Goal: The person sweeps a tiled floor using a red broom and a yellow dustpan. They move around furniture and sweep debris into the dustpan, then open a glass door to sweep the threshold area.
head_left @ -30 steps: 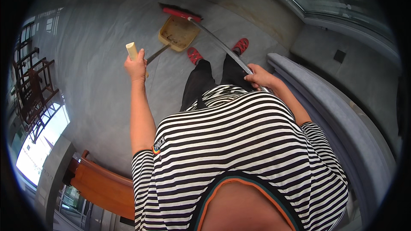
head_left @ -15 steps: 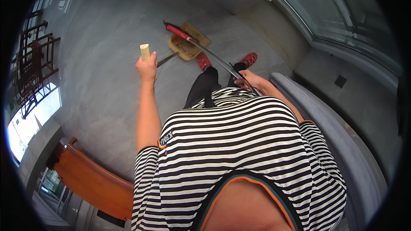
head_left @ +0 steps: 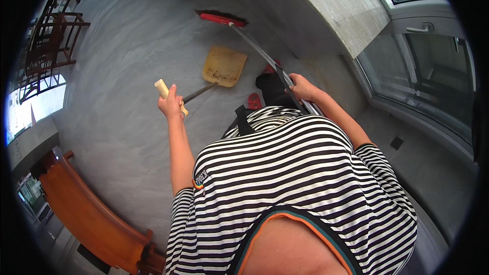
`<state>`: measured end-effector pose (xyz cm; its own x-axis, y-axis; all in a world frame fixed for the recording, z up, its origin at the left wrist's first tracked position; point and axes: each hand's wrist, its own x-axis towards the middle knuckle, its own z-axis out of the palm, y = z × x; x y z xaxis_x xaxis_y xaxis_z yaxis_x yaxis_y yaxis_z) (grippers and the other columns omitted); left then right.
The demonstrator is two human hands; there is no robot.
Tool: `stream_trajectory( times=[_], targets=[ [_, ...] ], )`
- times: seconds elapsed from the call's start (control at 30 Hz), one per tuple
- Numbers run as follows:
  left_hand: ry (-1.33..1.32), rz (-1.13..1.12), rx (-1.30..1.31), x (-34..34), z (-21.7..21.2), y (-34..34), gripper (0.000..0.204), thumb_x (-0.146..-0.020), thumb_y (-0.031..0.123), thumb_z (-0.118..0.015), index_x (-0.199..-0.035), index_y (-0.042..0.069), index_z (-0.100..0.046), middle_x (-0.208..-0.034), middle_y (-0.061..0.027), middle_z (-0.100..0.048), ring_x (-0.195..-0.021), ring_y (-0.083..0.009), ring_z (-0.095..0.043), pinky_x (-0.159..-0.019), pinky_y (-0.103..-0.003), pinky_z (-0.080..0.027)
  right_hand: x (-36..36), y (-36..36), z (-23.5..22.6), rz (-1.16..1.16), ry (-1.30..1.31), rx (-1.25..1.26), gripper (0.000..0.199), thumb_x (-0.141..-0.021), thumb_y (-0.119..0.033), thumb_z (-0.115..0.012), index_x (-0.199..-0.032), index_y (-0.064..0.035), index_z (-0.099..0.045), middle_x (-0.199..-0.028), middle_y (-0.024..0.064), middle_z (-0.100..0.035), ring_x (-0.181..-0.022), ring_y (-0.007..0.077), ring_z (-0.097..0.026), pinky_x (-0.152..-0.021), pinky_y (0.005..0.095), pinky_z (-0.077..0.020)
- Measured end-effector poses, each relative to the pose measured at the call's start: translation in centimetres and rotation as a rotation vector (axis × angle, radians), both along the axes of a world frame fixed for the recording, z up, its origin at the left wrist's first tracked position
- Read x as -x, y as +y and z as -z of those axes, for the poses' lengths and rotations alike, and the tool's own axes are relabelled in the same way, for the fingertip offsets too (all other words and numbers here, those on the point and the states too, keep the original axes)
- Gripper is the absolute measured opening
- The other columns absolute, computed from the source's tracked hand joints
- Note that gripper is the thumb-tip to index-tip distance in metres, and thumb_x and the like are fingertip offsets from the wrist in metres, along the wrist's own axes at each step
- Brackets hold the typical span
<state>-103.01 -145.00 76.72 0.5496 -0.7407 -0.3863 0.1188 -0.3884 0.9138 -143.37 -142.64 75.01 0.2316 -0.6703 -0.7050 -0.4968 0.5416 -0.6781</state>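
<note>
I've got left hand (head_left: 171,104) on long-handled yellow plastic dustpan (head_left: 224,62), right hand (head_left: 303,87) on red-headed silver-pole broom (head_left: 218,19), fingers curled round both. Dark debris (head_left: 227,77) already in pan; what's left unclear.

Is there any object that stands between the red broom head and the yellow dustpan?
Nothing visible: grey floor shows between the broom head and the dustpan. The broom handle, held in the right hand, passes right of the dustpan in the picture, not across it.
</note>
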Motion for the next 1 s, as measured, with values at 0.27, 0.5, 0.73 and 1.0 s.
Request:
stream_trajectory(
  times=[0.27, 0.5, 0.73, 1.0],
  targets=[
    [-0.027, -0.277, 0.027, -1.0, -1.0, -2.2, 0.023, -0.081, 0.012, -0.062, -0.073, 0.009, -0.040, -0.046, 0.0034, -0.032, -0.037, -0.0077, -0.030, -0.050, -0.028, -0.043, -1.3, -14.1, 3.5, -0.075, 0.050, -0.069, 0.017, -0.075, -0.010, -0.059, -0.080, 0.0033, -0.050, -0.057, 0.0115, -0.055, -0.044, 0.0197, -0.055, -0.040, 0.0324, -0.0466],
    [-0.103, -0.594, -0.006, 4.9, -1.6, -5.0, 0.027, -0.083, 0.009, -0.060, -0.070, 0.008, -0.037, -0.046, 0.0038, -0.029, -0.037, -0.0074, -0.027, -0.051, -0.028, -0.042, -1.5, -33.4, 7.5, -0.285, 0.109, 0.039, 0.019, -0.070, -0.009, -0.059, -0.060, 0.0063, -0.061, -0.056, 0.0147, -0.061, -0.051, 0.0245, -0.062, -0.052, 0.0355, -0.0512],
    [-0.168, -0.592, -0.058, 10.7, -1.7, -11.9, 0.029, -0.084, 0.009, -0.058, -0.068, 0.011, -0.034, -0.047, 0.0042, -0.028, -0.038, -0.0073, -0.027, -0.053, -0.028, -0.042, -1.8, -53.5, 10.5, -0.482, 0.226, 0.183, 0.020, -0.068, -0.012, -0.053, -0.062, -0.0007, -0.068, -0.063, 0.0149, -0.065, -0.060, 0.0279, -0.066, -0.062, 0.0359, -0.0522],
    [-0.185, -0.396, -0.080, 9.3, -2.8, -16.6, 0.031, -0.084, 0.008, -0.058, -0.064, 0.012, -0.035, -0.045, 0.0036, -0.030, -0.037, -0.0069, -0.027, -0.052, -0.028, -0.041, 3.6, -52.4, 11.9, -0.248, 0.088, -0.049, 0.027, -0.076, -0.016, -0.053, -0.059, 0.0049, -0.056, -0.053, 0.0132, -0.057, -0.045, 0.0243, -0.057, -0.047, 0.0380, -0.0483]
  ],
)
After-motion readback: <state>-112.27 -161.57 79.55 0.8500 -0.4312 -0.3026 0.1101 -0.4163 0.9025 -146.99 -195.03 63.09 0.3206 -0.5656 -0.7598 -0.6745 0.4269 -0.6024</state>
